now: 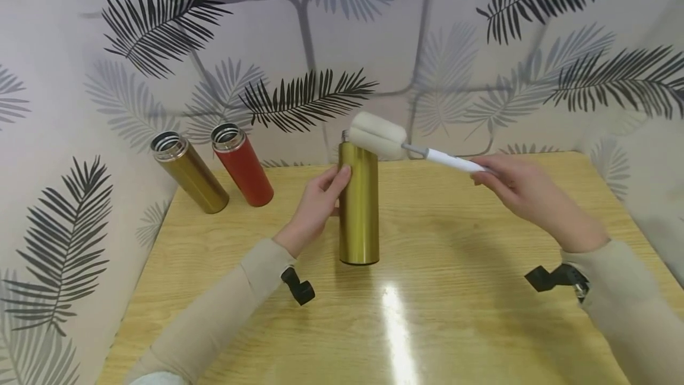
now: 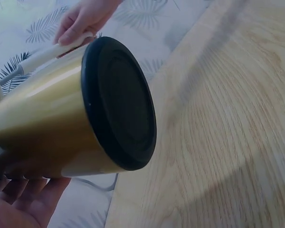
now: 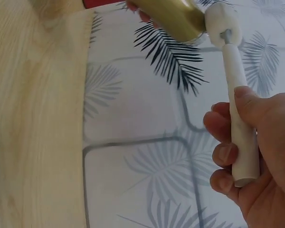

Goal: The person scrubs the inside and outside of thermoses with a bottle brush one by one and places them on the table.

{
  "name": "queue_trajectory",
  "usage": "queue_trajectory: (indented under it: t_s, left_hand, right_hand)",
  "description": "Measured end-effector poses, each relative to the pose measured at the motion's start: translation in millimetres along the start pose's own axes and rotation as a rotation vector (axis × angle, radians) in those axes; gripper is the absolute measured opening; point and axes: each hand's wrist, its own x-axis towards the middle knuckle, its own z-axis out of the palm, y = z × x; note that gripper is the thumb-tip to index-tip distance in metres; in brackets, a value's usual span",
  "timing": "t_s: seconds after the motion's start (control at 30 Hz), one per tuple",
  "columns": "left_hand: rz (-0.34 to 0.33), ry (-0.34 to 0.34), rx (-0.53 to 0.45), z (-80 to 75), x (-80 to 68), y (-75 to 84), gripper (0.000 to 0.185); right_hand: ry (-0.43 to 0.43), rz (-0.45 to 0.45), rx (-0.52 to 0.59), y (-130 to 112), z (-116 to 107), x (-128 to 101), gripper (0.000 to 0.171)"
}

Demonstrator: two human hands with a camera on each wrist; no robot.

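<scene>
A tall gold flask [image 1: 358,204] stands upright on the wooden table [image 1: 454,290], its mouth open. My left hand [image 1: 318,201] grips its side near the top; the left wrist view shows the flask's black base [image 2: 121,102] and my fingers [image 2: 23,199] under it. My right hand [image 1: 521,186] holds the white handle [image 1: 454,162] of a bottle brush. Its white sponge head [image 1: 376,134] hovers at the flask's mouth. In the right wrist view my fingers [image 3: 228,156] curl round the handle [image 3: 240,109], with the sponge head [image 3: 222,18] beside the flask's rim [image 3: 180,21].
A second gold flask [image 1: 188,171] and a red flask [image 1: 241,164] stand open at the table's back left, against the leaf-patterned wall [image 1: 320,46]. Black wrist mounts [image 1: 298,286] sit on both sleeves.
</scene>
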Motion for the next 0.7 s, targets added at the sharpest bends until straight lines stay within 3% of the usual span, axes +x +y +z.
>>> queue_trajectory:
  t_s: [0.27,0.57,0.7]
  left_hand:
    - [-0.028,-0.011,-0.068,0.0,2.6,-0.2,0.053]
    - [-0.048,0.078,-0.1,-6.1,8.3,2.9,0.054]
    - [-0.03,0.111,-0.117,-10.1,9.9,3.1,0.054]
  right_hand:
    - [-0.042,-0.07,0.036,8,19,-2,0.025]
    - [-0.126,-0.15,0.093,6,38,-16,0.027]
    - [-0.181,-0.144,0.118,2,43,-23,0.027]
